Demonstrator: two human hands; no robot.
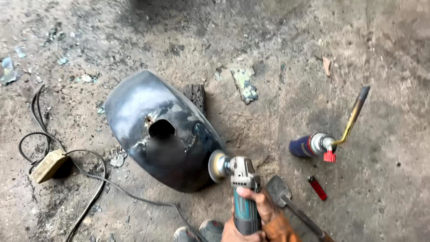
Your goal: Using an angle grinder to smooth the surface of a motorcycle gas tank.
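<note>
Single head-worn view, looking steeply down from standing height at the dirt floor (277,40), facing forward over the hands at the bottom edge, fairly close, dark metal shell (156,130) near centre

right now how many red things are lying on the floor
2: a red lighter right of the scraper blade, and the red knob on the gas torch above it. Debris could hide others.
</note>
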